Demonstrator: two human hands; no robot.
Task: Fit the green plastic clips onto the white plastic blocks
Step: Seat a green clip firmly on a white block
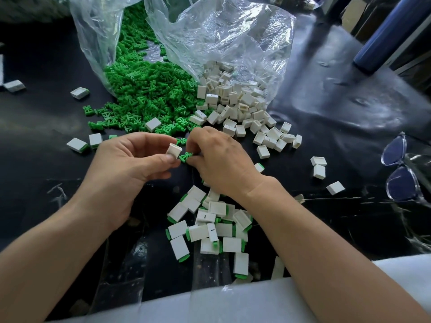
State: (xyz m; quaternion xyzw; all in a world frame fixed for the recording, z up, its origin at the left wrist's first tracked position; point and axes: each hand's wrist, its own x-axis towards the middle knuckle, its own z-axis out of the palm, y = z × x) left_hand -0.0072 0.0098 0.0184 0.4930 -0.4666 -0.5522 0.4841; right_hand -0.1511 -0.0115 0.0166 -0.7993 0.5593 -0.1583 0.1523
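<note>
My left hand (130, 159) pinches a small white block (173, 151) between thumb and fingers, its open end turned up. Just to its right, my right hand (217, 157) pinches a green clip (185, 157) close beside the block, a small gap between them. A heap of loose green clips (144, 94) spills from a clear plastic bag behind the hands. Loose white blocks (238, 106) spill from a second clear bag (221, 36). Below my hands lies a pile of white blocks with green clips fitted (210, 227).
The work surface is black and glossy (338, 127). Stray white blocks lie at the left (80, 93) and right (319, 167). Clear-framed glasses (401, 169) rest at the right edge. A dark blue cylinder (391, 33) stands at the back right. White foam (256, 301) lines the near edge.
</note>
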